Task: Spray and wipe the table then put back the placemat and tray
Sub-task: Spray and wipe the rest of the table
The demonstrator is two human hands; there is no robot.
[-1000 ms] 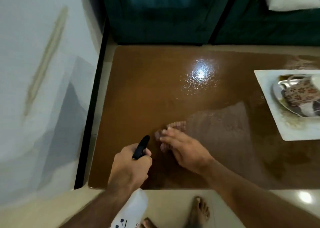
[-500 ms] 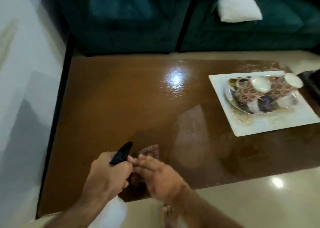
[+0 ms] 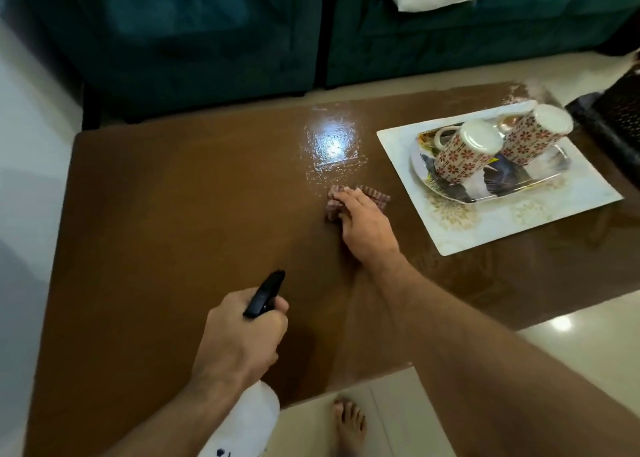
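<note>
**Wipe in progress: cups at risk**

While the right hand [image 3: 363, 229] presses the cloth [image 3: 356, 196] flat-fingered at desk [image 3: 156, 196] centre, the placemat [image 3: 498, 210] and tray [image 3: 485, 179] sit just beside, at three o'clock. A wide stroke could likely topple the inverted cups [image 3: 467, 155]. The left hand's [image 3: 239, 342] grip is clamped on the spray bottle [image 3: 242, 418].

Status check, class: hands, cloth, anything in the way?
Left hand grips spray bottle. Right hand presses cloth on table. Placemat with tray alongside.
</note>
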